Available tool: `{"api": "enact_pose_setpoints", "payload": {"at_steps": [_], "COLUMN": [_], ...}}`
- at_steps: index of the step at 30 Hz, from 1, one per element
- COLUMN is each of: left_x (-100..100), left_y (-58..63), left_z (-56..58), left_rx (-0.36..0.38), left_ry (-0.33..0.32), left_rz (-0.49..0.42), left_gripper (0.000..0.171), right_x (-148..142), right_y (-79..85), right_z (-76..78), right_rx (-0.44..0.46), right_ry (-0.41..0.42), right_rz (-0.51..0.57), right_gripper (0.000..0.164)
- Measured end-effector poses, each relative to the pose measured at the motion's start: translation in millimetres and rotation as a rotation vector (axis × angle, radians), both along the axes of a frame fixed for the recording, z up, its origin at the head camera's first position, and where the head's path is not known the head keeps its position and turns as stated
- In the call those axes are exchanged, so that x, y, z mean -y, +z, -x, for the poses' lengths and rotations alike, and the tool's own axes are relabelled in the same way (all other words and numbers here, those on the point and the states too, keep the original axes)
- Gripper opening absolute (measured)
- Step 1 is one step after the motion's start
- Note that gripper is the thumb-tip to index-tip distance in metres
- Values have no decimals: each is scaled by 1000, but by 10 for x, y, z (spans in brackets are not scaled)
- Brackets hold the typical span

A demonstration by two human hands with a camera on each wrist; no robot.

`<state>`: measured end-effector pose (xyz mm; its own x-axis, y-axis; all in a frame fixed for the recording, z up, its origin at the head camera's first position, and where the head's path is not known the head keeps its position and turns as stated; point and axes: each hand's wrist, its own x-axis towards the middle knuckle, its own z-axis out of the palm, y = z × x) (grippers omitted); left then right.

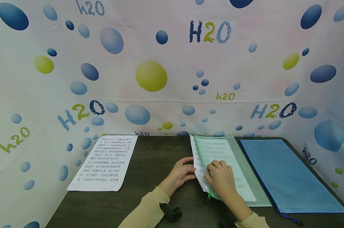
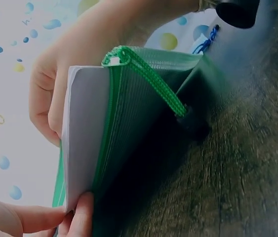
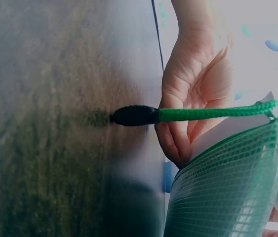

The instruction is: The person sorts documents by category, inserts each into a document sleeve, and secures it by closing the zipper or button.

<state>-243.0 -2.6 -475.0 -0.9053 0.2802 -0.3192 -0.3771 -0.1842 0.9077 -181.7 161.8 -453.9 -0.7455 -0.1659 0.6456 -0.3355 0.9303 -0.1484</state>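
A green mesh zip pouch (image 1: 260, 186) lies in front of me, with printed sheets of paper (image 1: 198, 171) partly inside and sticking out of its open left side. My left hand (image 1: 181, 172) pinches the outer edge of those sheets between thumb and fingers. On the pouch's upper layer, my right hand (image 1: 221, 179) grips the green zipper edge with curled fingers. The left wrist view shows the white paper stack (image 2: 87, 123) between the two zipper edges. A green cord pull (image 3: 198, 114) with a black tip hangs from the pouch's near corner.
To the right lies a blue mesh zip pouch (image 1: 291, 177) with a dark blue cord. A sheet with printed Chinese text (image 1: 103, 164) lies at the left of the dark wooden table (image 1: 157, 148). A patterned backdrop (image 1: 177, 63) rises behind the table.
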Motion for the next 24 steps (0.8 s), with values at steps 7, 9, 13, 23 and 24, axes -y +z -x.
{"api": "enact_pose_setpoints", "payload": {"at_steps": [7,9,13,23,24], "left_x": [-1,-4,-28,-113,-119], "left_y": [0,-8,-13,3,2], "left_z": [22,36,49,42,44], "left_rx": [-87,-110,-130,-125,-130], "left_ry": [-31,-39,-41,-8,-10], "left_rz": [109,130,143,160,168], "left_gripper": [49,48,47,44,43], "right_x": [-3,-2,2,-12,-11], "right_y": [-2,-6,-13,4,4], "right_z": [-6,-7,-6,-7,-6], "right_rx": [1,-12,-45,-13,-19], "right_ry": [8,11,18,41,45], "right_rz": [3,0,-14,-19,-18], "right_gripper": [9,11,13,10,11]}}
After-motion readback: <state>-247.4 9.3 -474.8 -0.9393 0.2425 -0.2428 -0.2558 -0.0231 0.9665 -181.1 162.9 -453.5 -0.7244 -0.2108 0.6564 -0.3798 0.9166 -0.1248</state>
